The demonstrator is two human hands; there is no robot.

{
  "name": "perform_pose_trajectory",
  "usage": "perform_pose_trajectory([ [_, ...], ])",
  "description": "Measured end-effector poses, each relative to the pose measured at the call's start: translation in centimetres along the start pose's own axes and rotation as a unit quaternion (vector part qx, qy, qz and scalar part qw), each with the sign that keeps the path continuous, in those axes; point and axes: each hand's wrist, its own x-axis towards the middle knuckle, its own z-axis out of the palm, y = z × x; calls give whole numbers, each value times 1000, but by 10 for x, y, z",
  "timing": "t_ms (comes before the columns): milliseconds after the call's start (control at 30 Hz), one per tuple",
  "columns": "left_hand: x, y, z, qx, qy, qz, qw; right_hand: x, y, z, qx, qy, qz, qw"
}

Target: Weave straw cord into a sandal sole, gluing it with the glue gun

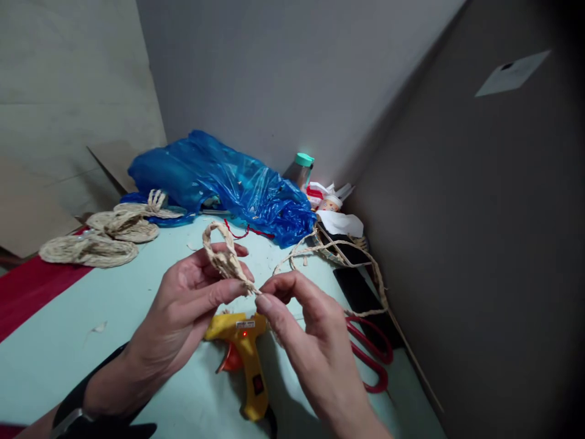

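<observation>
A looped piece of pale twisted cord is held up over the table, its loop pointing up and away from me. My left hand pinches the lower end of the loop between thumb and fingers. Close beside it, my right hand pinches the cord where it leaves the loop. A longer length of the same cord curves across the table to the right. Below both hands lies a yellow glue gun with an orange trigger and a lit red light. Red-handled scissors lie partly behind my right hand.
Coiled cord bundles lie at the left near a red cloth. A blue plastic bag fills the back of the table. Behind it stands a bottle with a green cap. A dark flat object lies by the right wall.
</observation>
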Motion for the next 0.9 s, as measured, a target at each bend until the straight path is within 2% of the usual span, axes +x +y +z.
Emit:
perform_pose_trajectory([
  [100,-1,-3,-2,-6,3,-16,1000,0,0,4,43,-36,70,996],
  [200,1,-6,-5,-2,-11,-39,999,3,1,3,116,-67,144,980],
  [333,3,-7,-10,24,-42,-43,998,7,3,2,164,-98,155,969],
  [467,2,-8,-16,35,-50,-50,997,10,2,3,202,-120,186,954],
  [567,1,-9,-18,39,-40,-42,998,10,2,4,176,-128,191,957],
  [667,0,-9,-18,36,-15,-34,999,7,6,6,67,-80,120,987],
  [733,0,-10,-15,29,-5,-35,999,3,10,8,-21,-17,-1,1000],
  [767,-1,-11,-14,22,-2,-38,999,1,12,9,-65,10,-79,995],
  [833,-1,-12,-12,7,5,-44,999,-1,18,10,-165,53,-224,959],
  [900,-1,-14,-10,-4,12,-50,999,-1,22,10,-246,82,-306,916],
])
